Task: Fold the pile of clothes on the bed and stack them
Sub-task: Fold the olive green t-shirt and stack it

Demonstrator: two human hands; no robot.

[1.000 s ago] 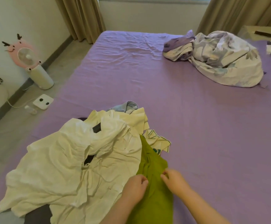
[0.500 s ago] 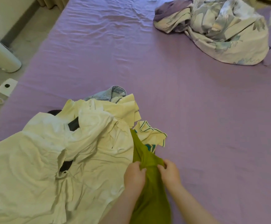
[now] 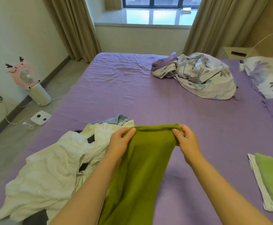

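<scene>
Both hands up over the bed (image 3: 148, 98), holding the green garment (image 3: 142, 163) by its top edge. Left hand (image 3: 119, 143) pinches the left corner, right hand (image 3: 187, 141) pinches the right corner, fingers curled round the cloth. Edge stretched between them, rest hangs down toward the camera. Unfolded pile (image 3: 54, 168) lies just left of it. Folded stack (image 3: 272, 182) at the right edge, well apart.
</scene>
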